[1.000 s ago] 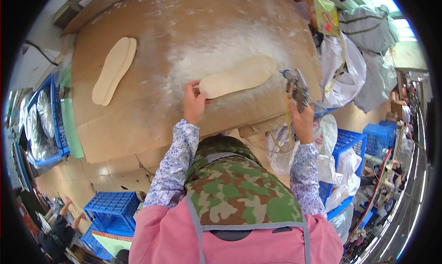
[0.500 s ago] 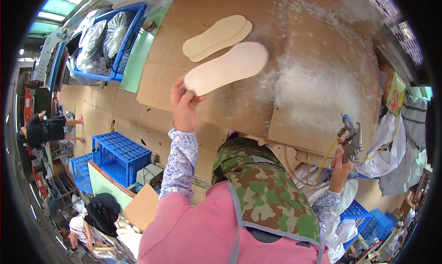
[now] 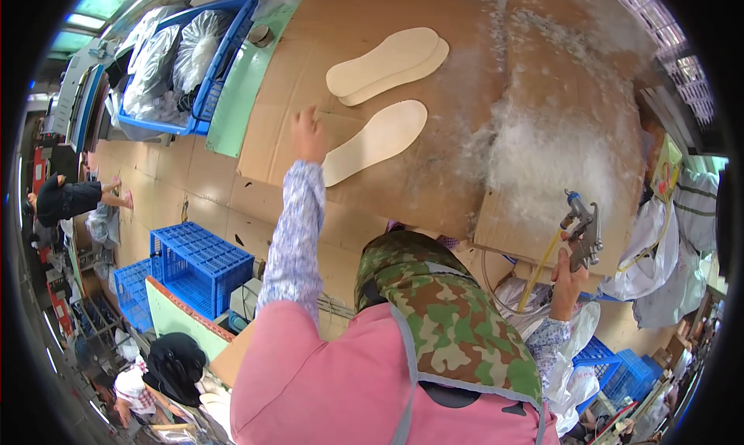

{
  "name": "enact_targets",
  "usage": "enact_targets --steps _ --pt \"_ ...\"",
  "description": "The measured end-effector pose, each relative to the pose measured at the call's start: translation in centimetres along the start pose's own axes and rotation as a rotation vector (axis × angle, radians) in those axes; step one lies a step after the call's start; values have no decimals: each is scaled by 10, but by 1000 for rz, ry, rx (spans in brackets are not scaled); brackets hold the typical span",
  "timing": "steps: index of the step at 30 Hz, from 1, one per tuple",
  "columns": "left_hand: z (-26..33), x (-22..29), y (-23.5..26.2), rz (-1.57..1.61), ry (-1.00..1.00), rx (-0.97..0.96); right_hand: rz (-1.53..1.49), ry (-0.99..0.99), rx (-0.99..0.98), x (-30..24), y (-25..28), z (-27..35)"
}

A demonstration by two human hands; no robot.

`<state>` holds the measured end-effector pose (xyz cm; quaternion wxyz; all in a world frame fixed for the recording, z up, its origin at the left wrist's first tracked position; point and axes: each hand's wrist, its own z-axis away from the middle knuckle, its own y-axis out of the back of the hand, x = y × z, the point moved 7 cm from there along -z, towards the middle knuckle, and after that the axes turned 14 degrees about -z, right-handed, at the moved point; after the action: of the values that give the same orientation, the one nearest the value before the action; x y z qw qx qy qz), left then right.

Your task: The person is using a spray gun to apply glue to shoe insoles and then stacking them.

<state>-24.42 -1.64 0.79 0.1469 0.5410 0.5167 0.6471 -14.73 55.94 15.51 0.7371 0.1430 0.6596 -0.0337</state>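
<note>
My left hand (image 3: 310, 139), slightly blurred, is over the left part of the cardboard-covered table (image 3: 457, 177), its fingers loosely apart with nothing in them. Beside its wrist lies a single cream shoe insole (image 3: 381, 137), whose lower left end is partly hidden by my sleeve. Farther back, a pair of cream insoles (image 3: 387, 60) lies overlapped, one on top of the other. My right hand (image 3: 570, 278) grips a metal spray gun (image 3: 583, 232) at the table's right front edge; a yellow hose (image 3: 542, 267) runs down from it.
Whitish fibrous residue (image 3: 550, 146) coats the right of the cardboard. A blue crate (image 3: 198, 123) of plastic bags stands at the far left, blue crates (image 3: 201, 267) at the near left. White plastic bags (image 3: 651, 247) hang at the right. Other people (image 3: 70, 197) are at the left.
My left hand has let go of the single insole, which now lies flat nearer the table's front edge. The right hand still holds the spray gun, slightly shifted.
</note>
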Motion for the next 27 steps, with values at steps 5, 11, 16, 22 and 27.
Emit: enact_targets --steps 5,11,16,22,27 --pt "-66 67 -43 -366 -110 73 8 -39 58 0 6 21" --pt "-74 89 -60 -622 -152 67 16 -57 247 3 40 55" --pt "-86 134 -40 606 -21 -282 -1 -141 273 17 64 64" --pt "35 371 48 941 -351 -696 -78 -122 327 22 85 63" --pt "124 427 -29 962 -317 -974 -114 -77 363 24 117 71"
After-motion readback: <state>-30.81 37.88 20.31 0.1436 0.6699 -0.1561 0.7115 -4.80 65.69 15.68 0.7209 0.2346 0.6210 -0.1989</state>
